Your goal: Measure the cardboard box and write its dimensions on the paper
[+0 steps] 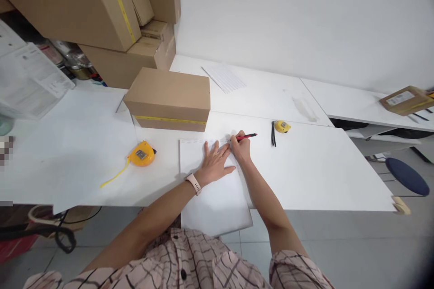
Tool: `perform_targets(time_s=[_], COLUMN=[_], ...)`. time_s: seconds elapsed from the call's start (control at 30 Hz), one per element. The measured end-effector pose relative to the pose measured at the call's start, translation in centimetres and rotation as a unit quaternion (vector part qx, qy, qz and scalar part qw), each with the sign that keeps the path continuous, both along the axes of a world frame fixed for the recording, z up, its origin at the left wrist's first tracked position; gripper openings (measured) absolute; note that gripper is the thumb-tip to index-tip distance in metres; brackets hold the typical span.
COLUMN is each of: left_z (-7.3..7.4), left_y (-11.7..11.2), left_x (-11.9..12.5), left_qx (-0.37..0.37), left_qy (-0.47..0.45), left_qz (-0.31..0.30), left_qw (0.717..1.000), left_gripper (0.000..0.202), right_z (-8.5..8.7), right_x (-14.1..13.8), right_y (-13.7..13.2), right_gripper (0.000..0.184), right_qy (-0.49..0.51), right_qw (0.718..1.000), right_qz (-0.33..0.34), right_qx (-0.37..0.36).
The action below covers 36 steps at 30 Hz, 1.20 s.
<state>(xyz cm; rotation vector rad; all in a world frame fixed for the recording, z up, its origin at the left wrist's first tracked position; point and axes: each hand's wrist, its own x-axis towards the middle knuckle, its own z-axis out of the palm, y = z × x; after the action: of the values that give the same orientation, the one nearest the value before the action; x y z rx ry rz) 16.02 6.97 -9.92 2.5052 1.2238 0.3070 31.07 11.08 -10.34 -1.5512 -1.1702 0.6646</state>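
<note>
A large white sheet of paper [213, 203] lies on the white table, its near end hanging past the front edge. Faint writing runs along its far edge. My left hand [215, 162] rests flat on the sheet with the fingers spread. At the sheet's far right corner, my right hand [241, 146] grips a red and black pen [249, 136], its tip at the paper. Left of the sheet sits an orange tape measure [141, 153] with a short length of yellow blade pulled out. A smaller yellow tape measure [282, 126] with a black strap lies to the right.
A closed cardboard box [169, 95] with a yellow strip stands behind the paper. Larger cartons [74, 4] are stacked at the back left. A lined sheet [224, 77] lies near the wall. Another carton [407, 100] is far right, above a blue stool [407, 176].
</note>
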Motion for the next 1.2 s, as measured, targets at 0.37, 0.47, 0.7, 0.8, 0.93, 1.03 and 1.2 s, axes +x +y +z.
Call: perform_targets(time_s=[0.37,0.47,0.7,0.8,0.93,1.03,1.2], left_z=[-0.2,-0.1,-0.2,-0.2,-0.4,-0.4,-0.4], left_y=[0.0,0.0,0.0,0.0,0.0,0.0,0.0], left_x=[0.1,0.0,0.0,0.0,0.0,0.1,0.1], left_qx=[0.000,-0.002,0.009,0.009,0.015,0.020,0.017], left_qy=[-0.001,-0.002,-0.007,-0.006,-0.005,-0.006,-0.010], left_qz=[0.000,0.002,0.002,0.003,0.003,0.004,0.004], left_qw=[1.000,1.000,1.000,1.000,1.000,1.000,1.000], left_gripper=[0.067,0.065,0.064,0.065,0.067,0.066,0.065], right_z=[0.0,-0.1,-0.4,-0.3,0.3,0.8,1.0], right_x=[0.2,0.3,0.8,0.7,0.4,0.2,0.1], right_y=[0.0,0.1,0.3,0.1,-0.3,-0.5,-0.5], right_gripper=[0.024,0.023,0.027,0.024,0.018,0.018,0.018], right_qy=[0.025,0.048,0.068,0.042,-0.008,-0.037,-0.050], right_qw=[0.999,0.999,0.996,0.999,1.000,0.999,0.998], right_qz=[-0.019,-0.005,0.040,0.019,0.024,0.030,0.026], right_qx=[0.011,0.012,0.033,0.004,-0.005,-0.012,-0.017])
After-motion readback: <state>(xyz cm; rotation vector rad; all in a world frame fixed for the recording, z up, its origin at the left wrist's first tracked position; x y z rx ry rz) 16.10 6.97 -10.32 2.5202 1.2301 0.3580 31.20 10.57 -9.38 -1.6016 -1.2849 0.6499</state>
